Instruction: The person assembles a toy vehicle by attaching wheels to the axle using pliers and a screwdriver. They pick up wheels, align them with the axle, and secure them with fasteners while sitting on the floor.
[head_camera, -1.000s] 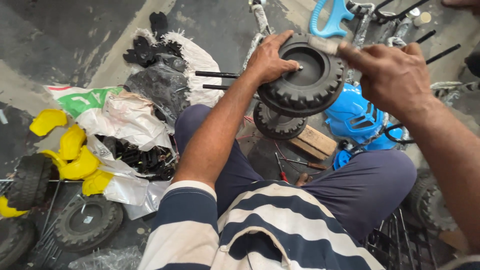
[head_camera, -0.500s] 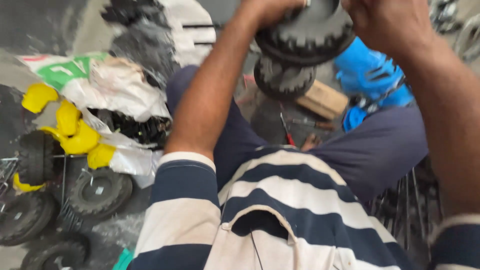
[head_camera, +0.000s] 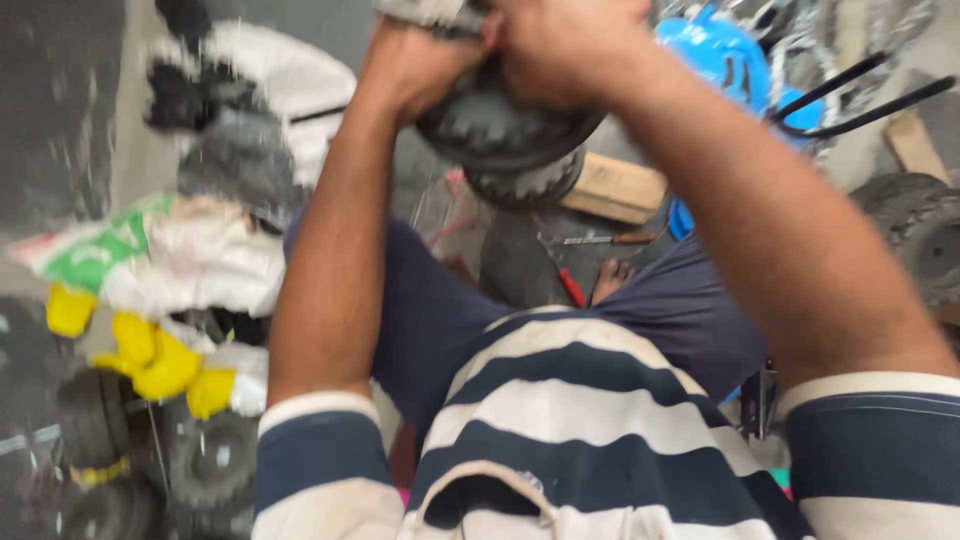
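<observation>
Head camera view, blurred by movement: we are looking down over a navy-and-white striped shirt (head_camera: 590, 430) at our two bare hands raised near the top edge. Our left hand (head_camera: 420, 65) is closing around the left side of a black toy wheel (head_camera: 500, 125) with chunky tread, fingers curled over its rim. Our right hand (head_camera: 570, 45) is gripping the same wheel from above and the right, fist tight, partly cut off by the frame's edge. The wheel is sitting between both hands, held up above our lap. A second black treaded wheel (head_camera: 525, 185) is showing just beneath it, touching or nearly so; we cannot tell which. Below that, a wooden block (head_camera: 615, 188) is lying on the floor, with a red-handled tool (head_camera: 570, 285) nearer our knees. A blue plastic toy body (head_camera: 725, 60) is resting behind our right forearm. On the left, we are seeing white sacks (head_camera: 190, 260), yellow plastic parts (head_camera: 160, 365) and more black wheels (head_camera: 205, 460).
</observation>
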